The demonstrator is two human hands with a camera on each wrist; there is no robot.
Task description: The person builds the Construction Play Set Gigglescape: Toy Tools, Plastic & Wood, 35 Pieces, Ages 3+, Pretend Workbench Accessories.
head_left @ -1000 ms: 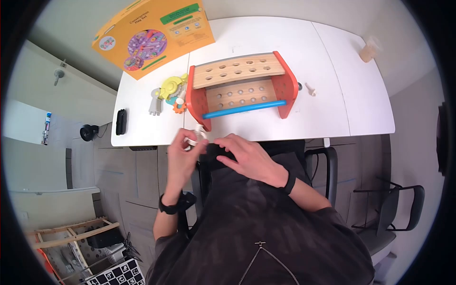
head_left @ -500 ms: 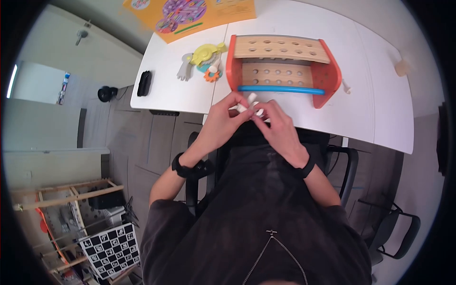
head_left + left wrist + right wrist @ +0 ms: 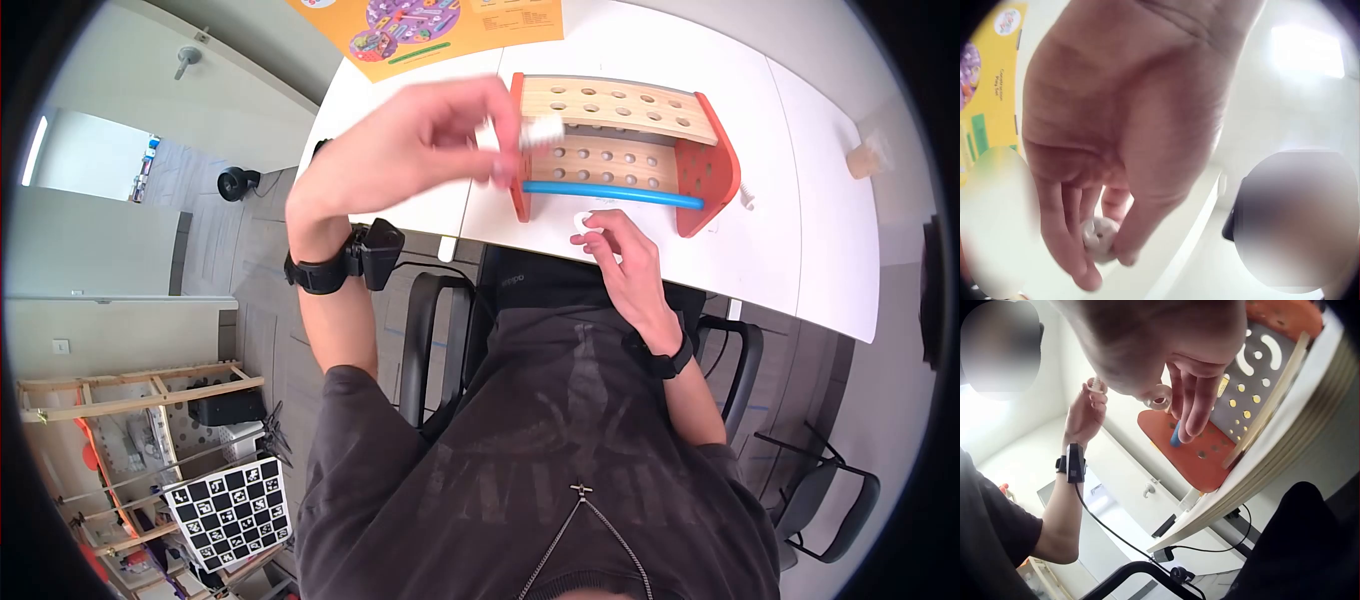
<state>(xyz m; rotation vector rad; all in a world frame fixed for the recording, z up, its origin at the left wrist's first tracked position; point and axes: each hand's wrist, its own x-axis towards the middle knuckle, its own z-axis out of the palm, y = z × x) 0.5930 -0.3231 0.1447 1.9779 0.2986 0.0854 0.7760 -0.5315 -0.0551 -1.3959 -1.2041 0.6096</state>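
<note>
Raised in front of the bench's left side, the left hand [image 3: 420, 145] pinches a white threaded bolt [image 3: 542, 132]; the left wrist view shows the bolt's round end [image 3: 1100, 236] between thumb and fingers. Lower and to the right, at the table's front edge, the right hand [image 3: 632, 270] holds a small white ring [image 3: 583, 222], whose hole shows in the right wrist view [image 3: 1159, 399]. The two white pieces are apart. Behind the hands stands a toy workbench with red sides [image 3: 712, 165], perforated wooden boards and a blue bar [image 3: 615, 194].
An orange box [image 3: 480, 30] stands at the back left of the white table [image 3: 800, 200]. A small white piece [image 3: 747, 198] lies right of the bench, and a cup [image 3: 866, 160] stands near the right edge. Chair arms flank the person.
The hands came together around the white pieces, then parted. The left hand rose up and leftward with the bolt, while the right stayed low with the ring. The head view shifted.
</note>
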